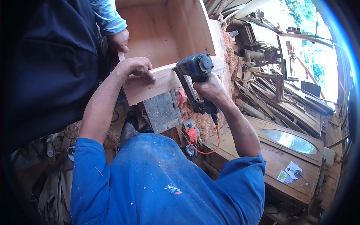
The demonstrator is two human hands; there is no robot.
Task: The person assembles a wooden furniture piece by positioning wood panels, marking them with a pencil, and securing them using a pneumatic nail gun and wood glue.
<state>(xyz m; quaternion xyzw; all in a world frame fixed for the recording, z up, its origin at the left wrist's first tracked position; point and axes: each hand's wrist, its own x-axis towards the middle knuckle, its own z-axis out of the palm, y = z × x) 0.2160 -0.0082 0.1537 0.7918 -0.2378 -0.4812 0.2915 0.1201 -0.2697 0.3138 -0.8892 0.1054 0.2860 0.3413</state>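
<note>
Presumably steadying: left hand [135, 68] flat on wooden box [165, 80], right hand [208, 89] gripping nail gun [195, 71].

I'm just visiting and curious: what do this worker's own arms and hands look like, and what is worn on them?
Both forearms are bare, and the left hand and right hand wear no gloves. Short blue sleeves end near the elbows, part of a blue shirt dusted with wood chips, with a small printed mark on it.
</note>
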